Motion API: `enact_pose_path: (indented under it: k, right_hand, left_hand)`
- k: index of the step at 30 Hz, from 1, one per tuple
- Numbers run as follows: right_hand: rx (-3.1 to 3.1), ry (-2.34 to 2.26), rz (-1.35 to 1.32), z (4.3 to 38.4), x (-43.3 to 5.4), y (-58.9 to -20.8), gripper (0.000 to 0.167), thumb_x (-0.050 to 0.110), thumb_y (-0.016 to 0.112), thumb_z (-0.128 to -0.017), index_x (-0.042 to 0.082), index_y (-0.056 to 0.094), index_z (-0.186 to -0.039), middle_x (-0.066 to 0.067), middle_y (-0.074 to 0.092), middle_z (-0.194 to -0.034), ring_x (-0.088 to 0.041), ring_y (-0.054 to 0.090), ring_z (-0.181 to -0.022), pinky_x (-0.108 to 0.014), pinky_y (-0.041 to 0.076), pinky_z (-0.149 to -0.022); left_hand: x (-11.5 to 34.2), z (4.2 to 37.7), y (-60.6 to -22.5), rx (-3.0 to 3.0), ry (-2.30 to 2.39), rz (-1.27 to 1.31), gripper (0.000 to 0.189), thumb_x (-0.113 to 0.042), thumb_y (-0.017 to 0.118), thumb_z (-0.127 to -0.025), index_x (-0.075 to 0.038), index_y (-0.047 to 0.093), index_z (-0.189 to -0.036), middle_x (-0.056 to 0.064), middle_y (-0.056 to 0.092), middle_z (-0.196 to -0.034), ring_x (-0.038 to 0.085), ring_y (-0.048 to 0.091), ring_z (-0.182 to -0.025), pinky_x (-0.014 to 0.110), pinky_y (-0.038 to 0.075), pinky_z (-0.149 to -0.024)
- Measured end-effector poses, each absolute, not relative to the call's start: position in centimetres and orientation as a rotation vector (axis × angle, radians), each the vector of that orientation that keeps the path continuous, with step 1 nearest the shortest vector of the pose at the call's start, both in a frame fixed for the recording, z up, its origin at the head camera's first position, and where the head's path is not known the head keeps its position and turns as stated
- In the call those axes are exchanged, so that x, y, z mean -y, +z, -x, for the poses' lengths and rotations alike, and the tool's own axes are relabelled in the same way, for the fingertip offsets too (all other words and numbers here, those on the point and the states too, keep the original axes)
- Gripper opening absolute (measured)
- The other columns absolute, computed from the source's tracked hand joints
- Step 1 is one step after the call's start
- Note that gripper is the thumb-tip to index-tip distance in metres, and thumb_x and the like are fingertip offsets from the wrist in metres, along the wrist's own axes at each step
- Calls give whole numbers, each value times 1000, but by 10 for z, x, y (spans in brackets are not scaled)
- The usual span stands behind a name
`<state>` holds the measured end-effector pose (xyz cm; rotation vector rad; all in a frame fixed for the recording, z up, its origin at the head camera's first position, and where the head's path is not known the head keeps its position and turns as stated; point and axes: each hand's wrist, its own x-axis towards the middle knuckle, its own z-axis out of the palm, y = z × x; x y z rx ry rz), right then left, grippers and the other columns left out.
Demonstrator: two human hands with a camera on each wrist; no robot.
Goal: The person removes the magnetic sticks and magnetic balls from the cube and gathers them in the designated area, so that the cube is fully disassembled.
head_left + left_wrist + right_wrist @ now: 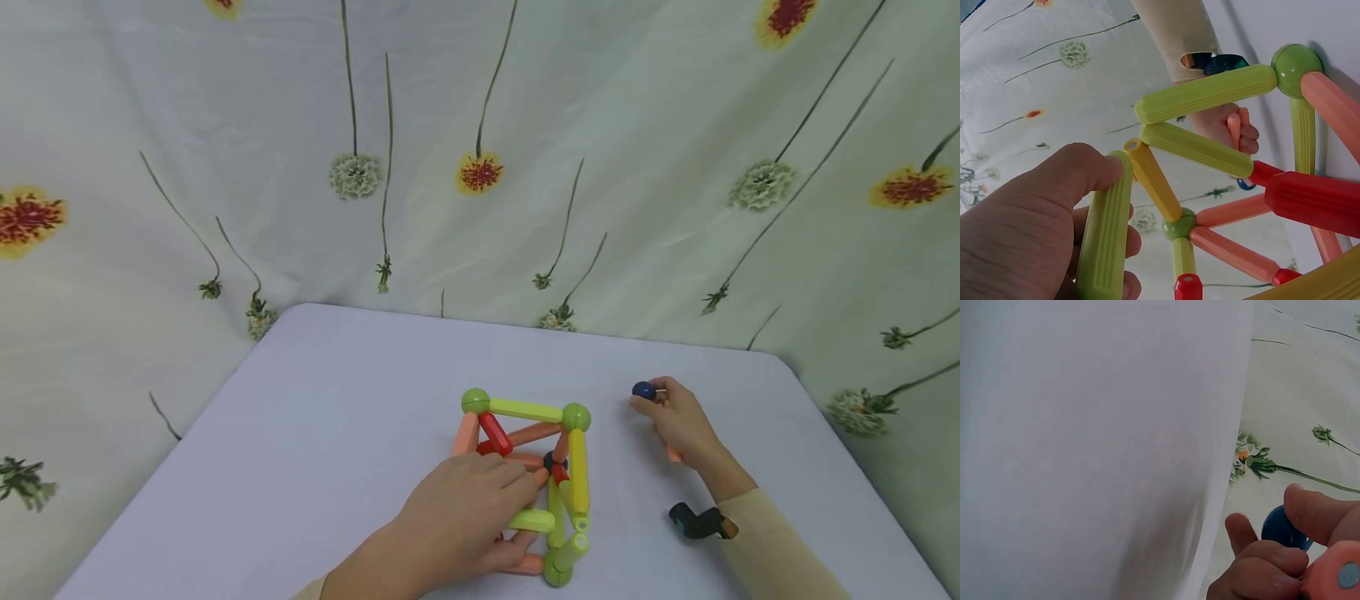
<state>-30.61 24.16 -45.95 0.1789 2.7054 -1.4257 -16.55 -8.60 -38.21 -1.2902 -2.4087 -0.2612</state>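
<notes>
A frame of magnetic sticks and balls stands on the table, with a green ball (pixel 576 417) at its far right corner and a yellow stick (pixel 578 471) along its right side. My left hand (pixel 457 521) reaches over the frame's near left part. In the left wrist view its thumb and fingers pinch a light green stick (pixel 1107 231). Off to the right of the frame, my right hand (pixel 686 425) pinches a blue ball (pixel 643 390) between thumb and fingers. A salmon stick (pixel 1335 575) is also held in that hand's curled fingers.
A white table (pixel 337 392) carries the frame. Behind it hangs a flower-printed cloth (pixel 420 208). A black device (pixel 694 521) is at the right wrist, by the beige sleeve (pixel 772 542).
</notes>
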Motion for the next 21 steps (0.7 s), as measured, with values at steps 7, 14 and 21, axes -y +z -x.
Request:
enact_pose_path:
  k: [7,14,21]
  right_hand:
    - [-2861,-1156,-134,325,-236,-459,53,24,71,-88,0,51,-131,-20,57,-111,-30,53,-92,-34,45,-72]
    - [-2850,-1070,-123,341,-235,-464,52,21,71,-86,-1,53,-130,-19,58,-104,-30,54,-89,-37,47,-72]
    - [-2858,-933,-163,353,-236,-473,55,24,73,-87,1,54,-133,-19,60,-106,-31,55,-91,-42,47,-79]
  left_hand:
    - [86,166,-379,2448,-237,1317,18,-33,69,-83,-19,60,-89,-8,63,-95,5,59,-85,20,46,-76]
    - [86,165,-380,2430,-238,1311,19,-34,69,-83,-19,60,-88,-10,58,-83,3,53,-75,18,43,-69]
    - [86,165,-379,2450,-229,1314,19,-34,69,-83,-19,58,-86,-11,57,-82,3,51,-73,16,41,-67]
